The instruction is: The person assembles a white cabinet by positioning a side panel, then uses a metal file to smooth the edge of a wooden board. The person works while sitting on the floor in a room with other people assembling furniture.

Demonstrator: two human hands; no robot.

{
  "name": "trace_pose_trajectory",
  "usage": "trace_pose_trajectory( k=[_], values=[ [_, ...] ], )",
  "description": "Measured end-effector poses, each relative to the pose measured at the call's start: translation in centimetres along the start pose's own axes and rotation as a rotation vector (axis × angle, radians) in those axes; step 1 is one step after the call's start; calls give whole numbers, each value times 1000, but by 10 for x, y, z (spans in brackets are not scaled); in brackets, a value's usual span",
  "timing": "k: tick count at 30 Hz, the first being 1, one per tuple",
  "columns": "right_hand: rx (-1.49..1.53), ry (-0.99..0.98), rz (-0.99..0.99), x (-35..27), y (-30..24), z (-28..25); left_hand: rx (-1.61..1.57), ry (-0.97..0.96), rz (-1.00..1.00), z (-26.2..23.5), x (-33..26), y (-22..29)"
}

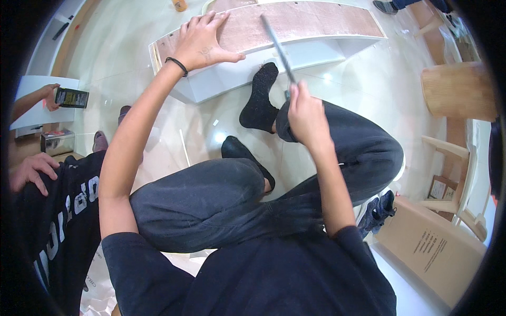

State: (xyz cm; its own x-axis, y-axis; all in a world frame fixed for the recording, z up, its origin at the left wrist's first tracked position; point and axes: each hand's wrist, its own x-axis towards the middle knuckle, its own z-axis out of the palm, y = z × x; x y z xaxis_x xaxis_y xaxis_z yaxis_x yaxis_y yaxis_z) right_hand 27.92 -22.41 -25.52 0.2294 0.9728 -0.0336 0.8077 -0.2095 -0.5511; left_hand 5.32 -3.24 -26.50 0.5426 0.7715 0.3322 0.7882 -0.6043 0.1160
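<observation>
A long, low white cabinet piece (221, 84) lies on the floor in front of me, a thin brown wood panel (311, 22) on its upper face. My left hand (200, 45) is spread over the left part of that panel, thumb stretched toward its near edge, holding nothing. My right hand (308, 117) is wrapped round the lower end of a slim grey metal bar (278, 46), slightly blurred. The bar points up and left, its far tip over the panel; whether it touches the panel I cannot tell. My fingers hide its held end.
My socked feet (259, 100) are beside the cabinet piece. At left, another person's hand (51, 98) holds a dark box (71, 98). A round wooden stool (457, 90), a wooden chair frame (448, 174) and a cardboard box (429, 247) stand at right. A white strip (184, 147) lies on the floor.
</observation>
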Motion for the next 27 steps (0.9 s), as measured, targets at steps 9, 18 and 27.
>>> trace_pose_trajectory(
  k=[9, 18, 27],
  values=[
    [113, 48, 75, -37, 1, 25, 3, 5, -10, -9, -4, 7],
    [103, 125, 42, 12, 10, 11, 14, -4, 21, -9, -5, 2],
    [122, 175, 49, 14, 3, 7, 59, 8, 46, -13, 0, 4]
  ],
)
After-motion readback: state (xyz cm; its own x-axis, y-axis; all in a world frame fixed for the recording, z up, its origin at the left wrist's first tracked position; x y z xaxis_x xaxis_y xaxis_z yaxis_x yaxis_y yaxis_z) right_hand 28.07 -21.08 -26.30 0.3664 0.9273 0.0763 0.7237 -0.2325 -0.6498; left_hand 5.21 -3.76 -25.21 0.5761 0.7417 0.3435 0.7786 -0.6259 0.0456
